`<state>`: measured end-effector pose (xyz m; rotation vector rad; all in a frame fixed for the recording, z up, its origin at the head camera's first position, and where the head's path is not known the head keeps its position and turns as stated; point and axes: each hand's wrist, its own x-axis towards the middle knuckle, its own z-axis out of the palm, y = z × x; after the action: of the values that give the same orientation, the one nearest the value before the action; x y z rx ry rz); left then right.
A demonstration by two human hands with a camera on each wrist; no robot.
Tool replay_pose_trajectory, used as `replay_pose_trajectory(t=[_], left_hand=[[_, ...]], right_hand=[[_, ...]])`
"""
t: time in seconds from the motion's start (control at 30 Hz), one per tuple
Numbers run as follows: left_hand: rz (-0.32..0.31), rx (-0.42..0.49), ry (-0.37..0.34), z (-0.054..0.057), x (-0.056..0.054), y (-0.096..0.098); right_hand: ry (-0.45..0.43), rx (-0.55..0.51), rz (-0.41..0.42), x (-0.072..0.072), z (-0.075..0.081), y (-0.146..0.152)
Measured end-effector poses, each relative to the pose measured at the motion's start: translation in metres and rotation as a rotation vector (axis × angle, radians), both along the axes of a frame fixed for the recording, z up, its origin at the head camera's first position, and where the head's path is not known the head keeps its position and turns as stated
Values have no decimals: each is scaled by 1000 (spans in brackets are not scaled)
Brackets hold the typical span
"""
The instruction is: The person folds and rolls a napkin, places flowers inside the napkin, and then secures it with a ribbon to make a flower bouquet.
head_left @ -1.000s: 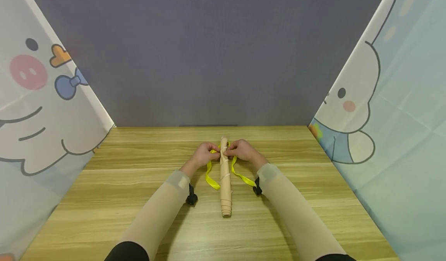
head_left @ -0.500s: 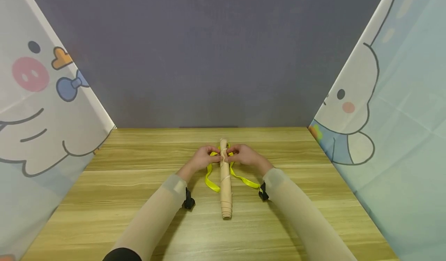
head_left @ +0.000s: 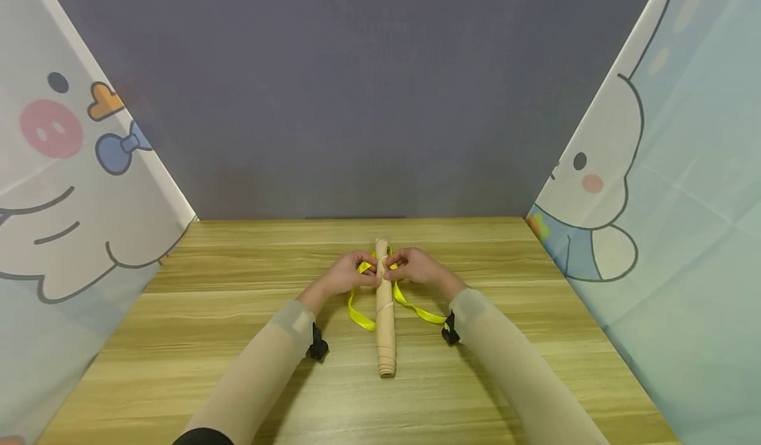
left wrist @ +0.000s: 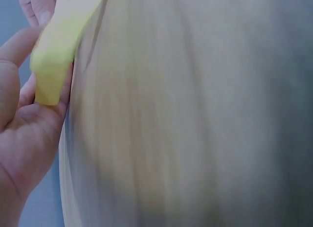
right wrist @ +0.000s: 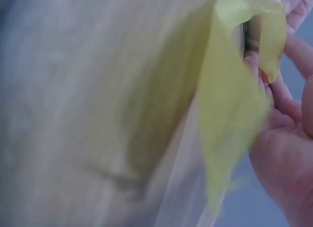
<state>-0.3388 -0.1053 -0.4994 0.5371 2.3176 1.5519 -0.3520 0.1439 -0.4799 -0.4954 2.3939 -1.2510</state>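
A beige rolled-up sheet lies lengthwise on the table, its layered end toward me. Near its far end, my left hand holds it from the left with the thumb on top. Opposite, my right hand pinches the roll's right side, thumb close to the other thumb. A yellow ribbon passes by the far part of the roll, a loose length curving out on each side. In the left wrist view the ribbon hangs across my fingers; in the right wrist view the ribbon folds beside my palm.
The wood-grain table meets a dark grey panel at the back. Cartoon-printed sheets stand along the left and right sides. A black wrist camera hangs under the left sleeve, another black camera under the right.
Both hands have shifted slightly along the roll toward its near end, and their fingers and thumbs are spread a little wider. The ribbon lengths have moved slightly.
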Motion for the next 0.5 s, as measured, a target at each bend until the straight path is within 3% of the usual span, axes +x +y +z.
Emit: replay_pose_trajectory(t=[0.13,0.27,0.5], left_hand=[[-71,-15,-13,1,2,-5],[-88,-39,-10,1,4,-7],[-49,2,-33,-2,4,-3]], right_hand=[[-41,-21,58,1,1,4],[-79,-51,122,2,2,6],[2,-3,96,3,2,3]])
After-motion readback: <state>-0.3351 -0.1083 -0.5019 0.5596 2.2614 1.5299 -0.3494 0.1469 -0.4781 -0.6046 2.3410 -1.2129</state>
